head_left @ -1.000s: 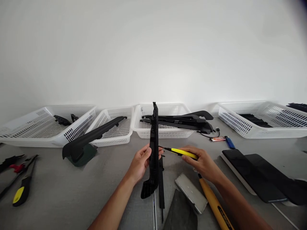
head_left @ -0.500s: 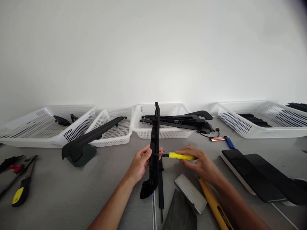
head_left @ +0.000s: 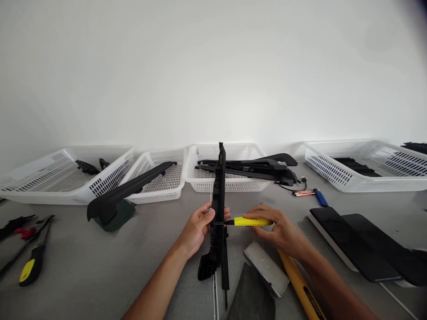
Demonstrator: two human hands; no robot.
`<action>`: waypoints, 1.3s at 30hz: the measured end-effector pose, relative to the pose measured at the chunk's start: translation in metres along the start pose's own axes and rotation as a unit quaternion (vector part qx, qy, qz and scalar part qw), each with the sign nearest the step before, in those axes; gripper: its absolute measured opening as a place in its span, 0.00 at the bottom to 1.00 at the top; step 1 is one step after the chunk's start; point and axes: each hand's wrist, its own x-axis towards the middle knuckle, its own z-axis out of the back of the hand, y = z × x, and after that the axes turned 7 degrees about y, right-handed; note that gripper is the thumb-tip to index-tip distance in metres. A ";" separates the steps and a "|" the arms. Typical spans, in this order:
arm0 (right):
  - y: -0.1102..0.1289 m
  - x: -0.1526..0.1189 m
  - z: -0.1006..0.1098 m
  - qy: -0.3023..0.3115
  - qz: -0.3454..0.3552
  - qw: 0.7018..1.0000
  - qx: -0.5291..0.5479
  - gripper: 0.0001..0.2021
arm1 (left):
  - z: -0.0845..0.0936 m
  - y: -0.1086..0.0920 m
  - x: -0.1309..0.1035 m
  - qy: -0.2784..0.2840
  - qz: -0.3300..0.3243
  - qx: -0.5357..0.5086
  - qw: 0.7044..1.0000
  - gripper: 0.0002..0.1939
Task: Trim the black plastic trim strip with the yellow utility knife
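Observation:
A long black plastic part is held lengthwise in front of me, its wider foot toward me. My left hand is closed around its middle, thumb on the near face and fingertips showing on the right side. My right hand grips a yellow-handled cutter from the right. The cutter's dark blade end lies across the part, just below my left thumb. Under the held part, a thin black strip rests on the grey table.
White baskets with black parts line the wall. Pliers and a screwdriver lie left. Near my right arm are a pale block, dark cloth and yellow-orange tool; farther right, black phones and a blue lighter.
The cutter has moved slightly down along the black part. The part and my left hand have shifted a little to the right, and the part's lower end sits slightly lower.

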 end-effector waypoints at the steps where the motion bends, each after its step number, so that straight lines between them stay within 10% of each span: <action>1: 0.000 0.000 0.000 0.003 0.001 1.000 -0.006 0.14 | 0.000 0.000 0.000 0.006 0.006 0.001 1.000 0.24; 39: 0.004 0.003 -0.010 -0.020 -0.068 0.996 0.055 0.16 | 0.004 0.000 0.004 0.022 -0.011 -0.141 0.990 0.16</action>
